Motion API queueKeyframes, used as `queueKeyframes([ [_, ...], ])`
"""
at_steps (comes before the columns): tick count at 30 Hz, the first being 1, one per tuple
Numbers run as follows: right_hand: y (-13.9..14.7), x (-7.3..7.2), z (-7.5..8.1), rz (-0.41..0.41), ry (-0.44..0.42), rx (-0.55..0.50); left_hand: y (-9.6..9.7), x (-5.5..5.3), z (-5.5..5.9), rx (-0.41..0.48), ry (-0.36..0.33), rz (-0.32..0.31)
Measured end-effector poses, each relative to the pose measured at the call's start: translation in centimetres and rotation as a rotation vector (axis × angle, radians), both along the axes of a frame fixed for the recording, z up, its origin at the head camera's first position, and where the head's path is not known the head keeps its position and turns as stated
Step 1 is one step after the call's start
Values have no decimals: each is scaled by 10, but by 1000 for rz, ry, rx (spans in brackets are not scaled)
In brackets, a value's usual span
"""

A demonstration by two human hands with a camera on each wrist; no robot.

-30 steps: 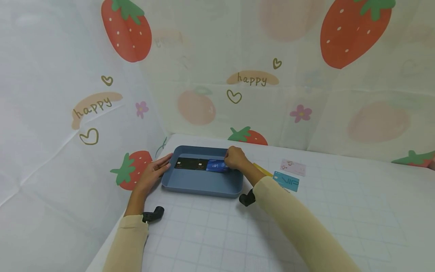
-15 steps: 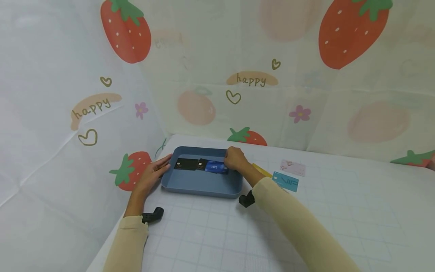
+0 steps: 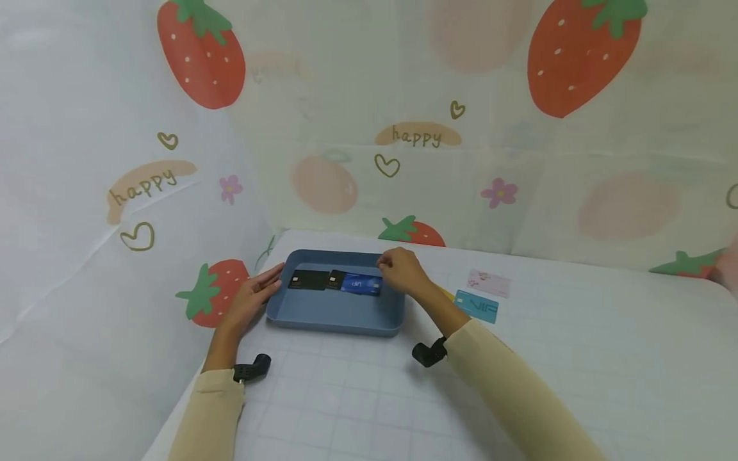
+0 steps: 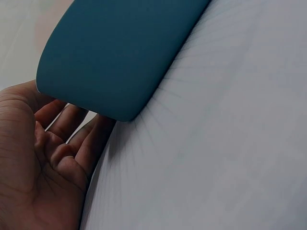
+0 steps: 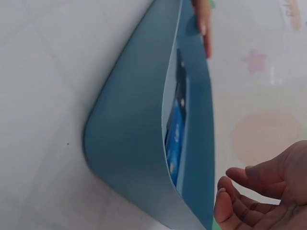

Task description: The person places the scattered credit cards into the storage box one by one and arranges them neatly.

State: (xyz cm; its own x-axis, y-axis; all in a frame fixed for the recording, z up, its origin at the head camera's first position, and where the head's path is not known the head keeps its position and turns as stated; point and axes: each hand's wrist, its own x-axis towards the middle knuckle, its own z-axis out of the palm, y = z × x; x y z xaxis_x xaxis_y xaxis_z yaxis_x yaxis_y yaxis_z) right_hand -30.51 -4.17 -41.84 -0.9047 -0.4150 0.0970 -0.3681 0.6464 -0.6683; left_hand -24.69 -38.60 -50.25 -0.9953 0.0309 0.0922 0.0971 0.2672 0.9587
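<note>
A blue-grey tray (image 3: 323,312) stands on the table with cards in a row on its floor. From left, these are a black card (image 3: 309,280), a partly covered second black card (image 3: 335,280) and a blue VIP card (image 3: 360,284) overlapping it. My left hand (image 3: 251,299) rests against the tray's left end; in the left wrist view its fingers reach behind the tray wall (image 4: 115,52). Above the tray's back right corner, my right hand (image 3: 401,270) has loosely bent fingers. The right wrist view shows that hand (image 5: 276,194) with nothing between thumb and fingers.
To the right of the tray lie a teal VIP card (image 3: 476,306), a pale pink card (image 3: 489,283) and a yellow card (image 3: 446,293), mostly hidden by the right forearm. A printed cloth wall (image 3: 340,224) rises behind the table and along its left.
My right hand has come off the blue card and its fingers have loosened. The blue card lies slightly turned, further over the black one. The left hand stays at the tray's end.
</note>
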Motion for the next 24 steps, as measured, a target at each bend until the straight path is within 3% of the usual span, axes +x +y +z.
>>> queueKeyframes([
  [8, 18, 17, 8, 24, 9, -67, 4, 12, 19, 19, 11, -28],
  [24, 60, 51, 13, 23, -17, -155, 9, 13, 22, -24, -9, -32],
])
